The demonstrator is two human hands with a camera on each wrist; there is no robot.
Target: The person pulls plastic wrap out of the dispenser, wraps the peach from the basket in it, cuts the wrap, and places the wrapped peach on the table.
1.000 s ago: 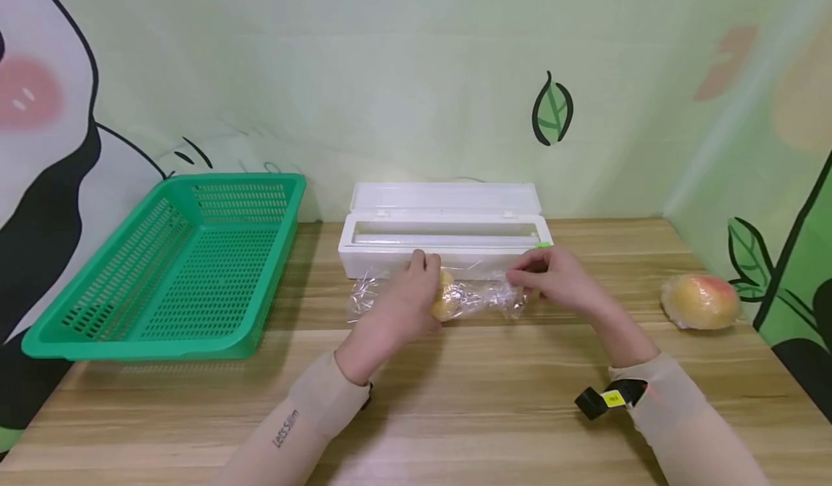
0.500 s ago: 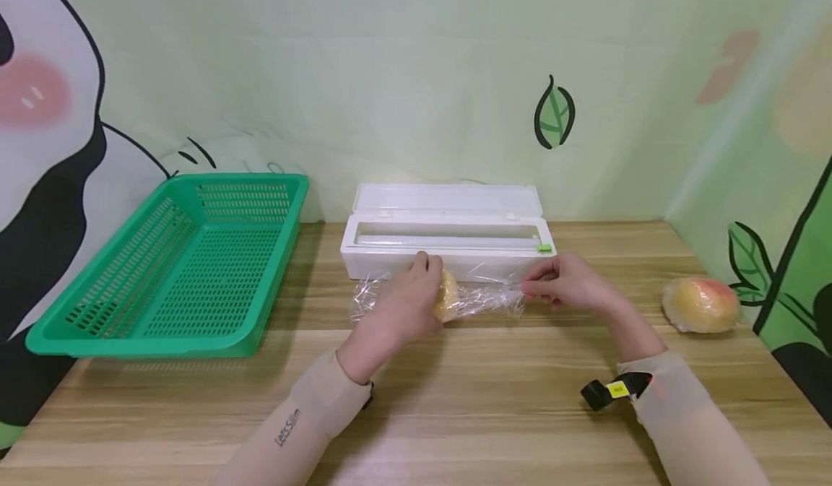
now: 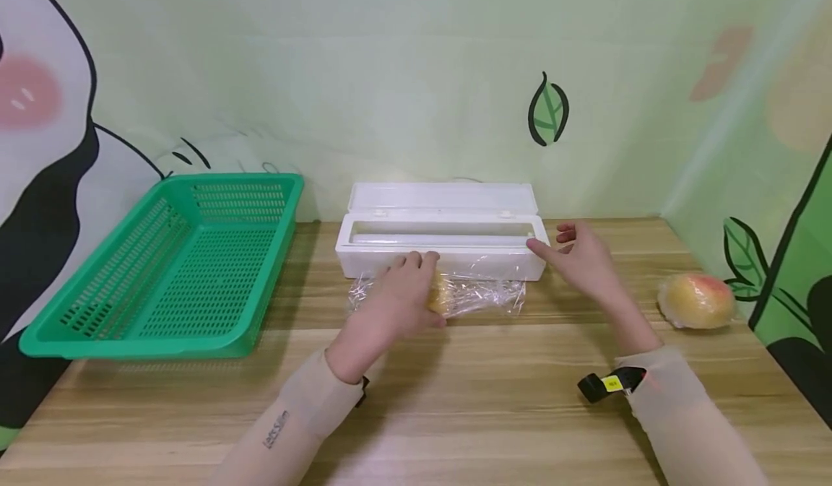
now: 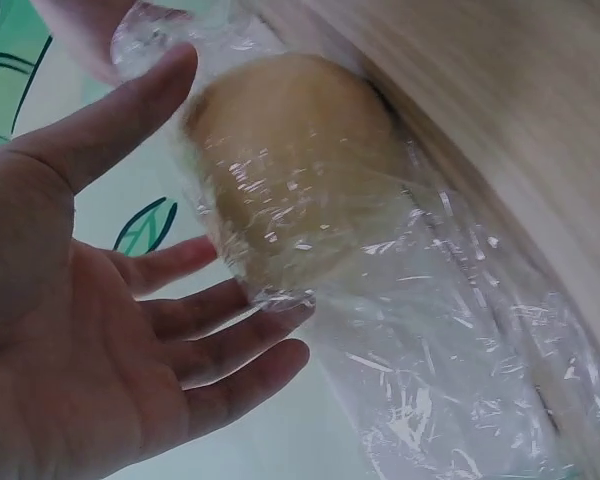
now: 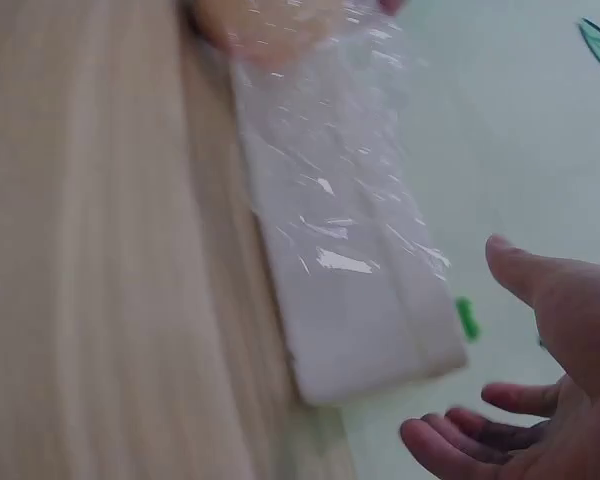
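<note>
A white cling film dispenser box (image 3: 448,263) stands at the back with its lid raised. Before it lies a round yellow fruit (image 4: 290,170) under clear cling film (image 3: 481,297), which trails out crinkled to both sides. My left hand (image 3: 399,298) covers much of the fruit in the head view. Seen from the left wrist, its thumb and loosely spread fingers (image 4: 230,345) lie along the fruit's near edge. My right hand (image 3: 585,262) holds nothing; its thumb and fingers are apart at the box's right end, by the green slider (image 5: 467,318).
To the left sits a green plastic basket (image 3: 243,345) with perforated walls. A wrapped yellow-and-red fruit (image 3: 697,301) rests on the right of the wooden table (image 3: 468,406). Behind the table hangs a printed backdrop (image 3: 448,96).
My right hand has let go of the film's right end and moved up and right to the box's end. The left hand stays at the fruit, its fingers slightly more spread.
</note>
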